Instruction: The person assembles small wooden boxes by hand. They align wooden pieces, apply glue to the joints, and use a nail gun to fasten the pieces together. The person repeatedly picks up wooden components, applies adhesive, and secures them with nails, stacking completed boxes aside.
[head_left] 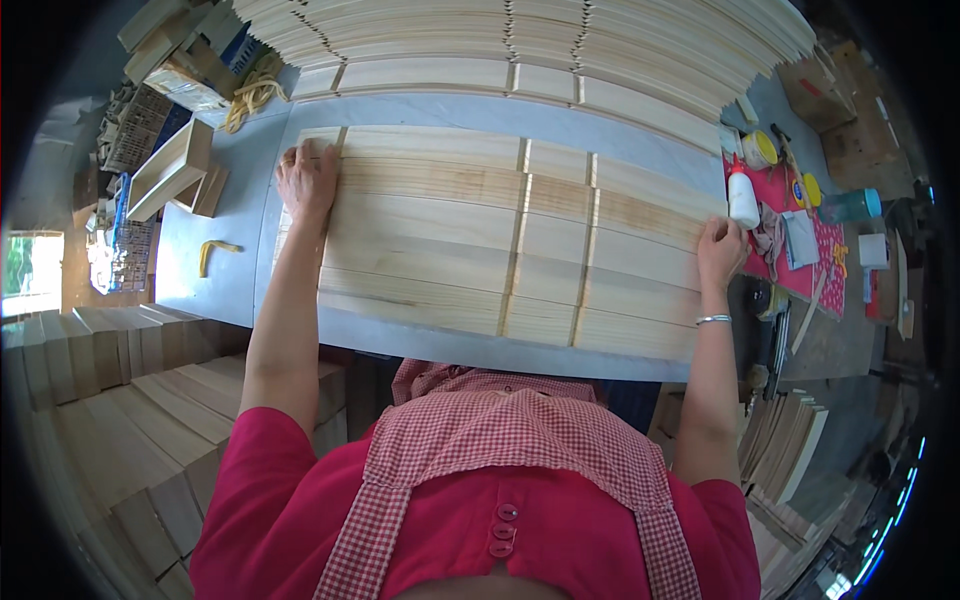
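Several long, pale wooden boards [430, 222] lie edge to edge across the table before me, with grooves running across them in line. My left hand [308, 182] is at their left end, near the far boards, its fingers curled over the board ends. At the right end my right hand [722, 252] has its fingers bent and closed on a board's end, its thumb tucked in. A silvery bracelet [713, 319] circles my right wrist. The undersides of the boards and parts of my fingertips are hidden.
Beyond the boards rises a tall stack of grooved boards [420, 75]. To the right, a white bottle with a red cap [741, 198] stands by a pink cloth [832, 262]. Wooden box frames [172, 170] and a yellow strip [214, 253] are at left. Wood blocks [130, 430] are piled lower left.
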